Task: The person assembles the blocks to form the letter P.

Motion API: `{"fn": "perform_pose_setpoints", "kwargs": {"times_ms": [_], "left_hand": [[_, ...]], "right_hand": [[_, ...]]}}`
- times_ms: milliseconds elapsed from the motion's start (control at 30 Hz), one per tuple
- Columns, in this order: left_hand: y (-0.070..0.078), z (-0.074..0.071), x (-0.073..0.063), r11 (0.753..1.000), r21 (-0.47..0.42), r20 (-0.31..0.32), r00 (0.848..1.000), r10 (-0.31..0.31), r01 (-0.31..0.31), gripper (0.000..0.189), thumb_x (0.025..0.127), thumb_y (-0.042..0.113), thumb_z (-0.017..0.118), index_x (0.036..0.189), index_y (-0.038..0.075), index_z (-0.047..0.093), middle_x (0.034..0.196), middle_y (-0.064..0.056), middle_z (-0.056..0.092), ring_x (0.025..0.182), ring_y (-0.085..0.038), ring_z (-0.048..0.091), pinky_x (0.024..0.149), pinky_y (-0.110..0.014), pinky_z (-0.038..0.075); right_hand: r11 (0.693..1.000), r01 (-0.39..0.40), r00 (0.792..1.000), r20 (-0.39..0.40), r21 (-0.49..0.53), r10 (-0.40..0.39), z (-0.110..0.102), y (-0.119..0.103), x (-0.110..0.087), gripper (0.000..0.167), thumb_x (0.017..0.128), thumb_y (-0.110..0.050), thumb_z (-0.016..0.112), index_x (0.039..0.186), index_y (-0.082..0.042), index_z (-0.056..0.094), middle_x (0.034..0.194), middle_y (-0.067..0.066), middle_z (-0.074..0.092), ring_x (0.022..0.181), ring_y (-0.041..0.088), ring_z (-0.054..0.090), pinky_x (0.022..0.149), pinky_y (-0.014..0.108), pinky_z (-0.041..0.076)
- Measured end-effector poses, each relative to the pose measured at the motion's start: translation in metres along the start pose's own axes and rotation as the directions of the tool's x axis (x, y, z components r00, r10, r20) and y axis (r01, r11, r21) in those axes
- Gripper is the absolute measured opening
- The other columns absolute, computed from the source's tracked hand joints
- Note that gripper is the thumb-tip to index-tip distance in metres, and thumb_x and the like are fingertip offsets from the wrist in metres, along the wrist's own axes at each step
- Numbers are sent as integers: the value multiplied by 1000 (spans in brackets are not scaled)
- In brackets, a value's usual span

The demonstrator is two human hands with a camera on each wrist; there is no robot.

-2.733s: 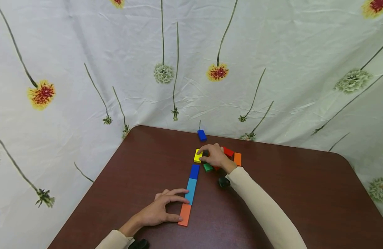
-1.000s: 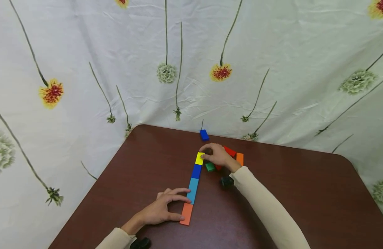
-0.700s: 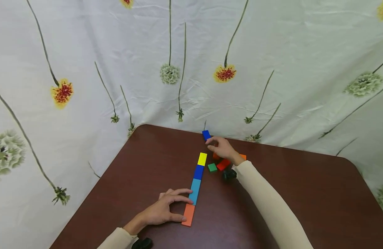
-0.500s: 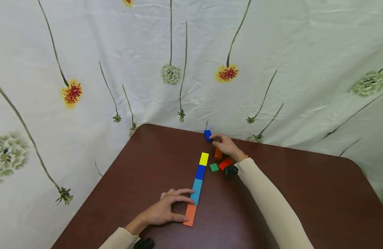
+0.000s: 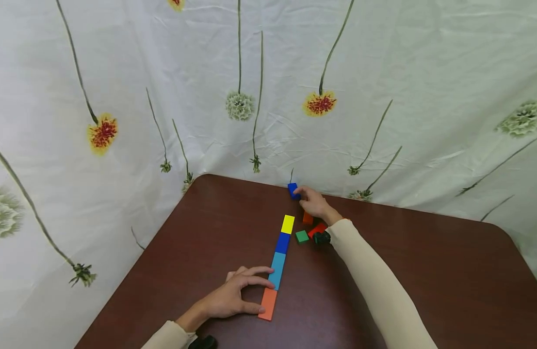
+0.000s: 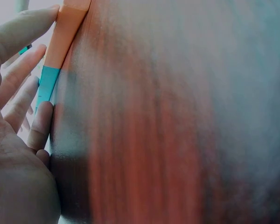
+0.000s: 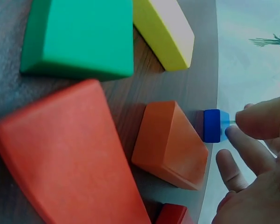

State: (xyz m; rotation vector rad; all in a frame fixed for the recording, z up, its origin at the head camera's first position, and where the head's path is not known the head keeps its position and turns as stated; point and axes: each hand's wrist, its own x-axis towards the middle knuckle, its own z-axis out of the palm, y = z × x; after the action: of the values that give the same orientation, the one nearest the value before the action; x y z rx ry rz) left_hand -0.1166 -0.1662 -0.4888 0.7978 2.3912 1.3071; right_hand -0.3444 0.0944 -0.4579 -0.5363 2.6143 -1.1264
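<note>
A straight row lies on the table: an orange block (image 5: 268,304), a light blue block (image 5: 277,271), a dark blue block (image 5: 283,243) and a yellow block (image 5: 287,224). My left hand (image 5: 228,296) rests beside its near end, thumb on the orange block and fingertips at the light blue one's left edge. At the table's far edge, my right hand (image 5: 315,202) has its fingertips at a separate blue block (image 5: 292,191). In the right wrist view, the thumb and index finger of that hand (image 7: 259,154) are close to this blue block (image 7: 212,126), not closed round it.
Right of the row lie a green block (image 5: 301,236), a red block (image 5: 317,230) and an orange-red block (image 5: 308,217). Another red block (image 7: 171,214) shows low in the right wrist view. Behind the brown table (image 5: 403,261) hangs a flowered cloth (image 5: 198,72).
The yellow block was drawn against the row's far end and released. My right hand then moved back and right to the separate blue block. My left hand stayed by the row.
</note>
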Motion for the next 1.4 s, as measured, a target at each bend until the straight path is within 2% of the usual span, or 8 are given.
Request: {"fn": "perform_pose_setpoints", "kwargs": {"times_ms": [100, 200, 367, 500, 867, 1033, 1267, 1400], "left_hand": [[-1, 3, 0, 1000, 2, -3, 1000, 4, -4, 40, 87, 35, 77, 126, 30, 69, 151, 4, 49, 118, -13, 39, 90, -53, 18], [-2, 5, 0, 1000, -1, -3, 1000, 6, -6, 40, 87, 35, 77, 126, 30, 69, 151, 4, 48, 120, -14, 39, 90, -53, 18], [-2, 7, -1, 1000, -8, -10, 1000, 9, -10, 40, 87, 34, 77, 126, 28, 69, 151, 3, 48, 120, -15, 39, 91, -55, 17], [-1, 7, -1, 1000, -3, -12, 1000, 9, -9, 41, 87, 34, 77, 127, 28, 69, 152, 3, 48, 120, -15, 39, 91, -54, 17], [-2, 8, 0, 1000, 8, -12, 1000, 10, -10, 40, 88, 36, 77, 127, 30, 69, 152, 4, 48, 117, -13, 40, 90, -53, 18], [-1, 8, 0, 1000, 2, -15, 1000, 11, -11, 40, 88, 35, 77, 126, 30, 69, 151, 3, 49, 117, -13, 40, 90, -53, 17], [0, 8, -1, 1000, -2, -15, 1000, 16, -16, 40, 88, 35, 77, 126, 30, 69, 152, 2, 48, 117, -13, 40, 90, -53, 17], [2, 9, -1, 1000, -1, -18, 1000, 17, -17, 39, 88, 35, 77, 126, 29, 69, 152, 2, 49, 117, -13, 40, 90, -53, 18]], "right_hand": [[1000, -11, 1000, 24, -18, 11, 0, 0, -2, 37, 100, -2, 44, 137, -4, 52, 149, 21, 48, 141, 39, 41, 117, 67, 13], [999, -18, 999, 42, -43, 20, 0, -2, -4, 37, 101, -4, 45, 138, -4, 51, 150, 22, 47, 144, 42, 34, 115, 70, 7], [995, -19, 998, 50, -101, 24, 2, -8, -8, 36, 102, -10, 50, 138, -4, 53, 148, 21, 51, 141, 40, 39, 115, 64, 15], [991, -23, 998, 63, -133, 31, 1, -11, -12, 36, 102, -11, 51, 137, -5, 57, 145, 19, 55, 135, 35, 49, 115, 60, 18], [980, 3, 995, 99, -201, 17, -3, -18, -22, 33, 100, -10, 54, 132, -6, 63, 137, 17, 61, 130, 34, 53, 114, 61, 22], [981, 1, 992, 126, -195, 24, -2, -19, -26, 33, 101, -10, 54, 132, -7, 63, 139, 17, 61, 130, 34, 54, 115, 59, 25], [988, 19, 982, 189, -151, 10, -4, -22, -30, 34, 101, -8, 53, 134, -3, 61, 138, 18, 61, 127, 33, 57, 103, 46, 48], [987, 44, 982, 190, -152, -14, -7, -22, -31, 33, 101, -8, 54, 134, -3, 62, 136, 16, 62, 123, 31, 59, 99, 41, 50]]}}
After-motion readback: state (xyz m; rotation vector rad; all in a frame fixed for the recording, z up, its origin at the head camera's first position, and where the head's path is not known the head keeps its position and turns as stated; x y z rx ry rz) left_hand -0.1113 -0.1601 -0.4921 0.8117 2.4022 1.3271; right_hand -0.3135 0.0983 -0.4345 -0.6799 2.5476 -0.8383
